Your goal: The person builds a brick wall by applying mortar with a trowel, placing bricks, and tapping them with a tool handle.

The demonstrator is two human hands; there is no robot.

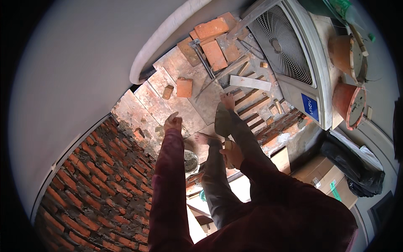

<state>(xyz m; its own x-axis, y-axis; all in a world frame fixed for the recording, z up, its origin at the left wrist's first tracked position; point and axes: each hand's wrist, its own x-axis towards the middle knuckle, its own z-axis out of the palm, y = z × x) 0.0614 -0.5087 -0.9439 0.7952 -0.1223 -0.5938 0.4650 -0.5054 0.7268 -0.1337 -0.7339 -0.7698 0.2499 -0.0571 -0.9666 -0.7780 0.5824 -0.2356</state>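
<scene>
My right hand (233, 156) grips the handle of a pointed trowel (223, 121), whose grey blade points away from me above my feet. To the left, my left hand (173, 122) reaches over the tiled surface with one finger stretched out and the others partly curled. Nothing shows in it. A round bucket (192, 173) with grey mortar stands between my left forearm and my leg. Beyond my left hand lie a small brick piece (168, 92) and an orange half brick (184, 87). My bare feet are on the same surface.
A brick wall (96, 180) with rough mortar joints rises at the lower left. At the back lie several bricks (214, 55) and a metal clamp-like bar (202, 59). Wooden slats (255, 110) lie to the right, below a fan unit (279, 46). Clay pots (349, 105) stand far right.
</scene>
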